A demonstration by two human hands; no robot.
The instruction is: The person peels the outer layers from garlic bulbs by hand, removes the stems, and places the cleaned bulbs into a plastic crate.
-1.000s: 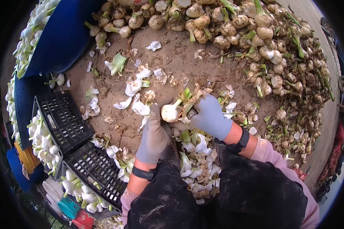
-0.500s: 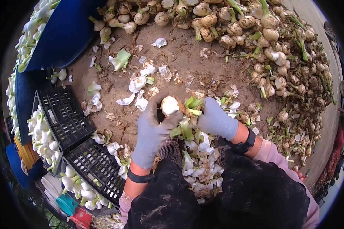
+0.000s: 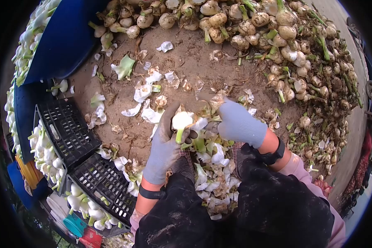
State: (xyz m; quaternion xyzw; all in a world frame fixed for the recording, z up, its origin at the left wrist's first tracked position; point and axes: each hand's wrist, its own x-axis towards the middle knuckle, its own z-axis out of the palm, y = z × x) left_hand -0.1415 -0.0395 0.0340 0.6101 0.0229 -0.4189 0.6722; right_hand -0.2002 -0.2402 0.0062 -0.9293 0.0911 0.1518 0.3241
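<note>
My left hand (image 3: 164, 134), in a soiled grey glove, is closed around a white garlic bulb (image 3: 182, 120) whose short green stem points down toward me. A loose flap of white skin (image 3: 199, 124) hangs at the bulb's right side. Close by on the right, my gloved right hand (image 3: 239, 122) has its fingers bent inward, with papery garlic peel (image 3: 216, 101) at the fingertips; part of its grip is hidden. Below both hands, between my legs, lies a heap of peeled skins and leaves (image 3: 217, 182).
Unpeeled, soil-covered garlic bulbs (image 3: 287, 31) are piled along the back and right. At left stand black plastic crates (image 3: 68, 128), a blue sheet-like barrier (image 3: 66, 45) and cleaned white garlic (image 3: 45, 153). Scraps of skin (image 3: 142, 93) litter the brown ground.
The bulb has turned in my left hand, so its green stem now points toward me. My right hand has shifted slightly, and the green leaf at its fingers has given way to papery peel.
</note>
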